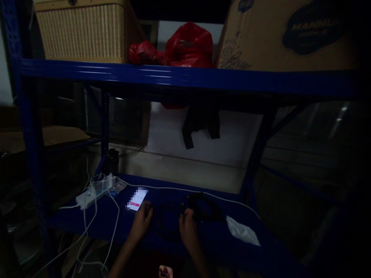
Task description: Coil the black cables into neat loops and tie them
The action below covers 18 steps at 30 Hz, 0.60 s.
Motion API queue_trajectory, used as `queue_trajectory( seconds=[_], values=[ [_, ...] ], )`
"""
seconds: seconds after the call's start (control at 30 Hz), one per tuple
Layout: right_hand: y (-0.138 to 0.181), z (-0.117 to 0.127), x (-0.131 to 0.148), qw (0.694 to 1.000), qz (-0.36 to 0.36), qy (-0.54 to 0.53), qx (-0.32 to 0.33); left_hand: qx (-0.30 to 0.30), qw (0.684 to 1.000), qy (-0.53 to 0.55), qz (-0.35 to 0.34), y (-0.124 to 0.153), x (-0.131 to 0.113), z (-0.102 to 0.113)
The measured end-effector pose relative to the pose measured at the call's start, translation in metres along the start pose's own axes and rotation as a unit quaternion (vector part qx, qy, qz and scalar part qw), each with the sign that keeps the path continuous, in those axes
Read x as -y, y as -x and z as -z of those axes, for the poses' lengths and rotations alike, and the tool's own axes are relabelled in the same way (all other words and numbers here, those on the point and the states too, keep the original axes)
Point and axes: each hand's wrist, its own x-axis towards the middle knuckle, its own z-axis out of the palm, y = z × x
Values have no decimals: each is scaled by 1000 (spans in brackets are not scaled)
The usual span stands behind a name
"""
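My left hand (142, 218) is closed, fingers curled, just in front of a lit phone (138, 198) that lies on the blue shelf. Something small and dark shows at its fingertips, too dim to name. My right hand (187, 226) is closed around part of a black cable (169, 235), whose loops lie between the two hands. Right behind it rests a black strap-like thing (207, 204), its kind hard to make out in the dark. Farther right a clear plastic bag (242, 231) lies flat on the shelf.
A white power strip (95, 192) with tangled white cords stands at the left, and one cord runs along the back. Behind it is a black bottle-like object (113, 161). Overhead, the blue upper shelf (162, 75) carries a woven box (84, 33), red bags (189, 44) and a carton (266, 38).
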Motion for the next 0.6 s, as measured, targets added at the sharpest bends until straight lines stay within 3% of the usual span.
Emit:
queue_trajectory(
  seconds=[0.17, 0.37, 0.6],
  values=[
    [1, -2, 4, 999, 27, 34, 14, 36, 995, 90, 16, 3, -12, 1],
    [-4, -9, -5, 994, 34, 103, 25, 53, 979, 181, 76, -2, -16, -19],
    [-22, -19, -1, 972, 30, 223, 70, 38, 994, 100, 21, -13, -17, -24]
  ],
)
